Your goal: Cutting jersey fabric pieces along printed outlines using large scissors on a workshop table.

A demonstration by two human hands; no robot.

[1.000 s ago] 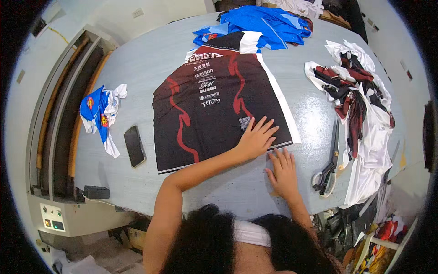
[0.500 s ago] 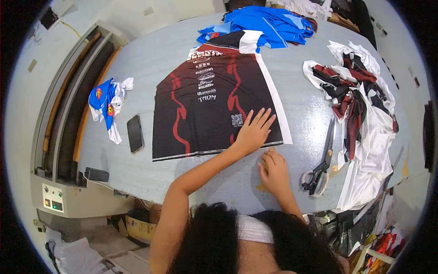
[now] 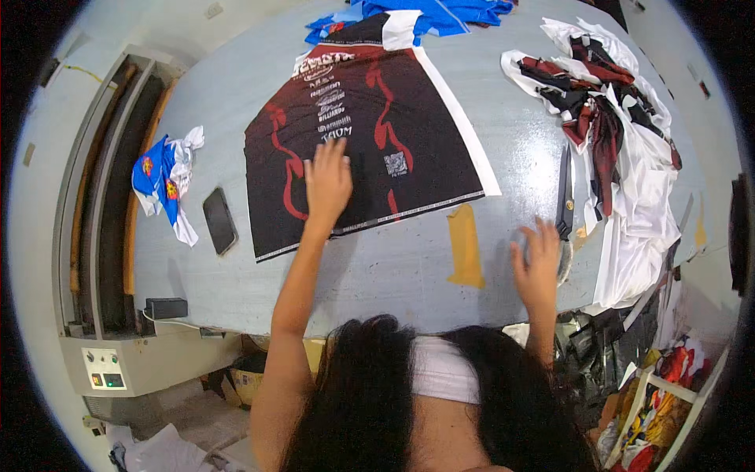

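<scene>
A dark red-to-black printed fabric panel [image 3: 358, 189] with a white strip on its right side lies spread on the grey table [image 3: 393, 275]. Over its lower middle rests my left hand [image 3: 328, 185], fingers extended and holding nothing. At the right, my right hand [image 3: 538, 259] is open above the tabletop, fingers spread, beside the black-handled scissors [image 3: 566, 200]. Part of the scissors' handle is hidden behind that hand. Between the panel and my right hand, a piece of yellow tape [image 3: 465, 248] is stuck to the table.
White, black and red fabric scraps [image 3: 621, 157] are heaped along the right edge. Blue garment pieces [image 3: 440, 14] lie at the back. To the left are a blue-and-white scrap [image 3: 167, 173], a phone [image 3: 220, 220], a black adapter [image 3: 167, 307] and a roller machine [image 3: 102, 358].
My left hand has slid left across the panel from its right corner. My right hand has moved right toward the scissors, uncovering the yellow tape. The whole view has shifted slightly.
</scene>
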